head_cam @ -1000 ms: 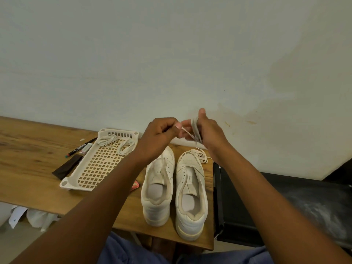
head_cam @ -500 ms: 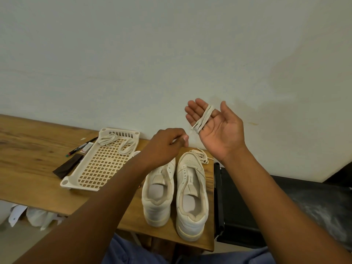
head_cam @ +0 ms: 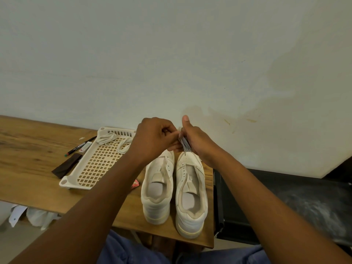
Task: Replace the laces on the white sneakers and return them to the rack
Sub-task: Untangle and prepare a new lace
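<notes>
Both hands meet above the toes of the 2 white sneakers, close to the pale wall. The right hand has its thumb pointing up and its fingers curled round a small bundle of folded lace, which hangs down toward the toe of the right sneaker. The left hand has its fingers curled, pinching the same lace at the top of the bundle, so the 2 hands touch there. The left sneaker stands just beside the right one on the wooden table, both with heels toward the person and their eyelets unlaced. To the left lies a cream perforated tray holding another lace coiled at its far end. Beside the tray rest a marker and a dark flat strip. A small red item shows under the left forearm. A black surface adjoins the table on the right.
</notes>
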Demonstrator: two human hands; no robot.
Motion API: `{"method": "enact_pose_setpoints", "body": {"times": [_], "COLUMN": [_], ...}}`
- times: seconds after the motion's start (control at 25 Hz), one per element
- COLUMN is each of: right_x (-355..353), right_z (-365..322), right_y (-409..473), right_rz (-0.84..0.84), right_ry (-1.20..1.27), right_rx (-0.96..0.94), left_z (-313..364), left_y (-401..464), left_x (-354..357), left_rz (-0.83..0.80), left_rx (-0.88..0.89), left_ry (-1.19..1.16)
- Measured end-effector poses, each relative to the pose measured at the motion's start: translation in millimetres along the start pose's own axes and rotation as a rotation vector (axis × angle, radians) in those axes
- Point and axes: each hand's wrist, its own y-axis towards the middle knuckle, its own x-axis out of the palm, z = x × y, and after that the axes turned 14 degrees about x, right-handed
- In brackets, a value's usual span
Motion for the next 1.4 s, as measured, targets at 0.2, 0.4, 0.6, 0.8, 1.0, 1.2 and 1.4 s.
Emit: {"method": "enact_pose_setpoints", "body": {"times": [0.2, 0.4, 0.6, 0.8, 1.0, 1.2, 1.4], "right_x": [-1, -9, -12, -14, -16, -7, 0], "right_z": [-3, -6, -4, 1, 5, 3, 2], "right_y": [-6, -13, -14, -7, -3, -4, -3], "right_rz": [-0.054, -0.161, -0.291, -0.304, -0.303, -0.302, -0.195], "right_ry": [-0.113, 0.11, 0.197, 0.256, 0.346, 0.455, 0.517], "right_rx": [-0.006, 0.0, -0.009, -0.05, -0.056, -0.029, 0.0], "left_z": [-7, 2, 8, 2, -1, -2, -3], "left_y": [-3, 2, 2, 2, 3, 4, 5], "left_x": [-1, -3, -6, -2, 3, 3, 6], "left_rz": [0.055, -0.1, -0.202, -0.091, -0.151, -0.11, -0.155], "left_rx": [-0.101, -0.171, -0.338, -0.227, -0.321, -0.221, -0.104], "left_ry": [-0.119, -0.602, -0.735, -0.592, -0.611, -0.566, -0.541]}}
